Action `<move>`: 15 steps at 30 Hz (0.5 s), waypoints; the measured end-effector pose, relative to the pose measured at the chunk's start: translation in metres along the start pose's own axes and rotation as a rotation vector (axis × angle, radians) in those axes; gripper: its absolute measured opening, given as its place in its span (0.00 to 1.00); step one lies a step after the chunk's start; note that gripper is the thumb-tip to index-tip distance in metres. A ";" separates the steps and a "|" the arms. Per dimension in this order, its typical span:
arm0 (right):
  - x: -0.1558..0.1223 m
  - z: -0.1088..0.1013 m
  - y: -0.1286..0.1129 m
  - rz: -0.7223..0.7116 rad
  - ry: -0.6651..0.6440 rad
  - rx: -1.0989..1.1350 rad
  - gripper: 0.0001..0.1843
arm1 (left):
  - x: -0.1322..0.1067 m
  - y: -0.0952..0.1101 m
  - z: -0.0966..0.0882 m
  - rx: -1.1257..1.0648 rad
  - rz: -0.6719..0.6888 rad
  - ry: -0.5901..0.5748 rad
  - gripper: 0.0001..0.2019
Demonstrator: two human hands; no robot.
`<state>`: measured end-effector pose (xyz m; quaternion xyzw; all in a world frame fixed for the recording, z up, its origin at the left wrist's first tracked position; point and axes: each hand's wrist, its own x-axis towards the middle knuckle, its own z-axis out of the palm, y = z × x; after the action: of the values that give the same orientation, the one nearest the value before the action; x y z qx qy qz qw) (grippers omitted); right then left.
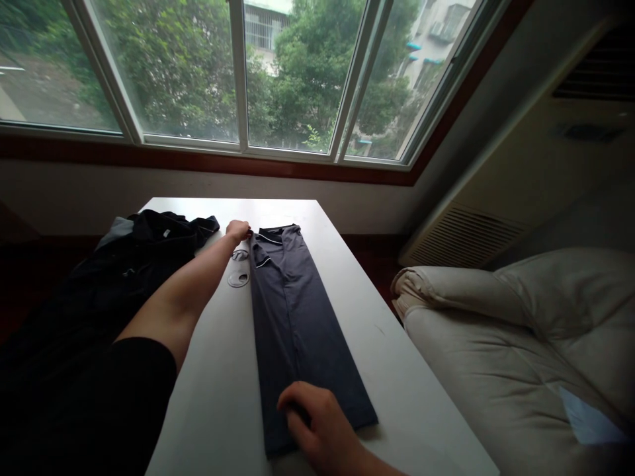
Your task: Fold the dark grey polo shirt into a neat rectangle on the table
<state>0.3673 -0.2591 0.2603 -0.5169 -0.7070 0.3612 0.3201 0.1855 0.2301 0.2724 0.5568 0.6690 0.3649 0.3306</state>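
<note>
A pair of dark grey trousers [297,311], folded lengthwise, lies along the white table, waistband at the far end and hems toward me. My left hand [239,230] reaches out to the far left corner of the waistband, its fingers closed on the fabric there. Over the lower legs near the hems is my right hand [320,420], loosely curled with thumb and index finger bent in. No fabric shows bunched or raised in it. Whether its underside touches the trousers is hidden.
Left of my arm, a black garment [149,248] lies heaped on the white table [213,370]. Two round cable-hole covers [239,279] are set in the tabletop beside the trousers. To the right stands a beige sofa [471,350]. Behind the table is a window [297,79].
</note>
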 end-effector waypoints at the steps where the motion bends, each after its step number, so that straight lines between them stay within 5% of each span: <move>1: -0.004 -0.001 0.005 -0.004 0.005 -0.049 0.11 | 0.001 0.000 0.004 -0.018 -0.010 -0.011 0.11; 8: -0.024 0.007 0.032 -0.046 0.058 -0.315 0.12 | -0.009 -0.004 0.025 0.001 0.001 -0.023 0.12; 15: -0.031 0.019 0.039 -0.164 0.229 -0.417 0.13 | -0.027 -0.005 0.039 0.155 0.162 -0.057 0.15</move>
<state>0.3788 -0.2843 0.2152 -0.5502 -0.7649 0.1192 0.3129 0.2203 0.2077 0.2490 0.6431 0.6383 0.3217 0.2746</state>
